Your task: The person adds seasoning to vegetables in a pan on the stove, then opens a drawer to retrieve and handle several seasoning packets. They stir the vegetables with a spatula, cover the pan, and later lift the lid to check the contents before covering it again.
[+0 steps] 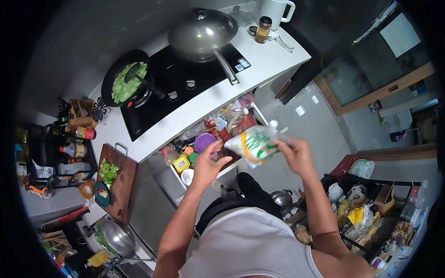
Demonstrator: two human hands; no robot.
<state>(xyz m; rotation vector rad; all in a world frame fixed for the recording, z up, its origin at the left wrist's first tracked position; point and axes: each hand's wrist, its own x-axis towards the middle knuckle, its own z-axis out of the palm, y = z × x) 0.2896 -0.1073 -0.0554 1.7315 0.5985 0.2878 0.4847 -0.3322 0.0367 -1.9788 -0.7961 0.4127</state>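
My right hand [295,153] pinches one end of a white plastic food bag [259,144] with green print and a yellow band. The bag has a white cap or knotted top and hangs above a pulled-out drawer [257,114]. To its left, my left hand [210,165] is apart from the bag, fingers spread and holding nothing. Inside the drawer below lie a purple round lid [205,142], a yellow-lidded tub [181,163], small jars with orange and green lids, and many plastic packets.
On the black cooktop [170,80] stand a pan [142,57] of chopped green vegetables with a ladle and a lidded wok [201,31]. A cutting board [121,184] holds chopped green pepper and a small plate. Storage racks [368,239] stand at right; a pot [282,201] sits on the floor.
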